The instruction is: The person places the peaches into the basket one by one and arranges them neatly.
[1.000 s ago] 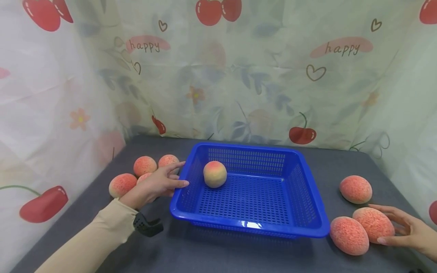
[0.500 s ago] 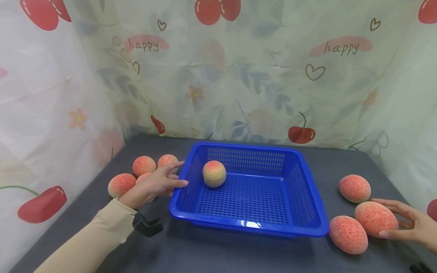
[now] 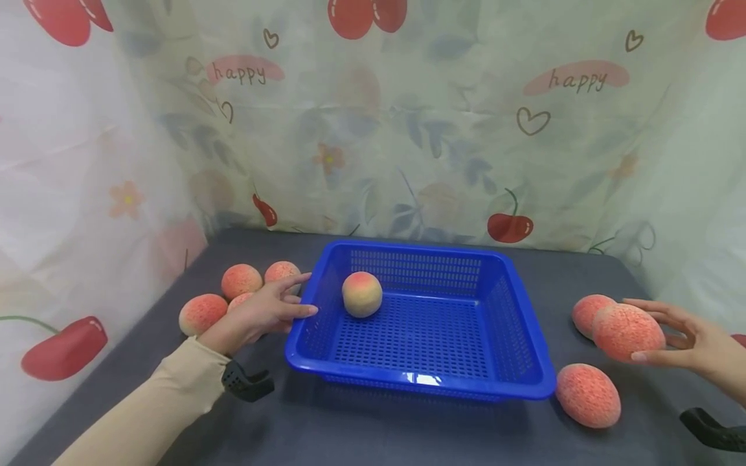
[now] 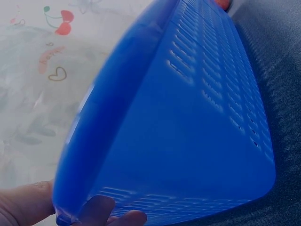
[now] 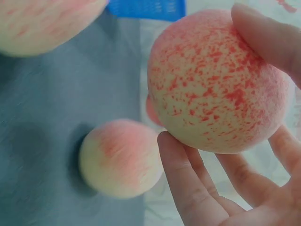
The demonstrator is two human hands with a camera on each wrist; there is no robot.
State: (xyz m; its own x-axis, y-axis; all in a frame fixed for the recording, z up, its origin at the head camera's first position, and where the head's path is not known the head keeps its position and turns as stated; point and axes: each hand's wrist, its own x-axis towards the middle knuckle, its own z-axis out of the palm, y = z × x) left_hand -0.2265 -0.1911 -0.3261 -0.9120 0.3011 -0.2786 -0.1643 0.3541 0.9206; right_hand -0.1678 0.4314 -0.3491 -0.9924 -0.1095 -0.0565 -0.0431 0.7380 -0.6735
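My right hand (image 3: 690, 340) holds a pinkish-red speckled peach (image 3: 628, 332) between thumb and fingers, raised off the table. In the right wrist view the same peach (image 5: 216, 84) fills the space between the thumb and the spread fingers. Behind it, partly covered, sits another peach (image 3: 588, 314), and a third peach (image 3: 588, 395) lies nearer, by the basket's front right corner. My left hand (image 3: 262, 310) grips the left rim of a blue plastic basket (image 3: 419, 383), thumb over the rim and fingers outside below it. One yellow and pink peach (image 3: 362, 294) rests inside, at the left.
Several more peaches (image 3: 241, 280) cluster left of the basket, partly behind my left hand. A dark grey cloth (image 3: 373, 433) covers the table. Printed curtains (image 3: 373, 129) close off the back and both sides.
My right hand has lifted the peach from beside the nearest one, carrying it up and slightly left. The left hand stays on the basket rim. The view shifts slightly.
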